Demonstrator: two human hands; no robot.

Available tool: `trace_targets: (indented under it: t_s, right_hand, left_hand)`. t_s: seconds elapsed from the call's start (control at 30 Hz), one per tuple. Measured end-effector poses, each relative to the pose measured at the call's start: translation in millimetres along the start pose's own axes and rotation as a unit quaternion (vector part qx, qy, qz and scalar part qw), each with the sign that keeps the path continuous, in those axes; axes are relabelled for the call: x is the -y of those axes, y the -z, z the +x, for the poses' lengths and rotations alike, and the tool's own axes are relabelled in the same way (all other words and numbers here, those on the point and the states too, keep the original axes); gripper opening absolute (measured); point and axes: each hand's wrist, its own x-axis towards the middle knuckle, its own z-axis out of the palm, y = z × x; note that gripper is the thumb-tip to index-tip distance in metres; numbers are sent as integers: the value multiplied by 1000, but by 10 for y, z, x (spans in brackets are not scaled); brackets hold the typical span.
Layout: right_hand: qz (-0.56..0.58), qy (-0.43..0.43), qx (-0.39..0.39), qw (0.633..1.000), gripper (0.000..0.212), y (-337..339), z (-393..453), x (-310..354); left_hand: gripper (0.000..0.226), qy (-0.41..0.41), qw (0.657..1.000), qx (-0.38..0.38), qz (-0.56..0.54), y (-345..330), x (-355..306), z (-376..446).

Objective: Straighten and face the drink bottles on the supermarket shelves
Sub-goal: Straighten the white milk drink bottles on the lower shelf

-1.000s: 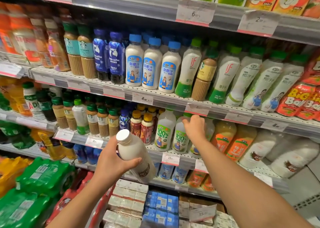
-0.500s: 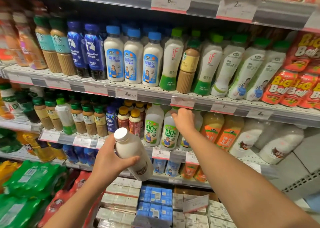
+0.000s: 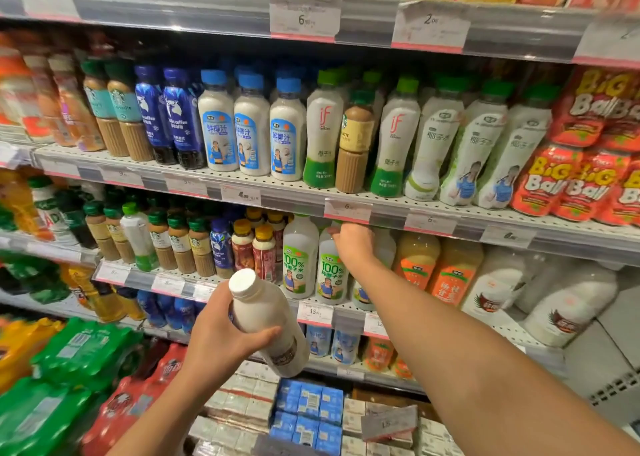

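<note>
My left hand (image 3: 221,337) grips a white bottle with a white cap (image 3: 266,324), tilted, in front of the lower shelves. My right hand (image 3: 355,246) reaches onto the middle shelf, fingers curled round the top of a green-label coconut water bottle (image 3: 330,275). A matching coconut water bottle (image 3: 299,258) stands upright just left of it. A third one behind my wrist is mostly hidden. Orange juice bottles (image 3: 417,265) stand to the right.
The upper shelf (image 3: 311,195) carries coffee bottles, blue-capped coconut milk (image 3: 252,133) and green-capped bottles, with one brown coffee bottle (image 3: 355,143) among them. White coconut bottles (image 3: 568,306) lean at the right. Green and red multipacks (image 3: 79,355) and small cartons (image 3: 304,410) sit below.
The view has shifted slightly. My right hand stays at the tops of the coconut water bottles and my left hand keeps holding the white bottle in about the same place.
</note>
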Motion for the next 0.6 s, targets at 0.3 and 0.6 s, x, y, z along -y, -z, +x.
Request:
trace_targets:
  t_s: [0.3,0.6]
  right_hand:
    - [164,67,-131,975,40,-316,-708,-398]
    - [333,23,105,937,115,-599,-1699,-1020]
  left_hand:
    - [74,-27,999,-4,35,-159,-94,213]
    - [78,-69,994,80,25,-813,-451,456]
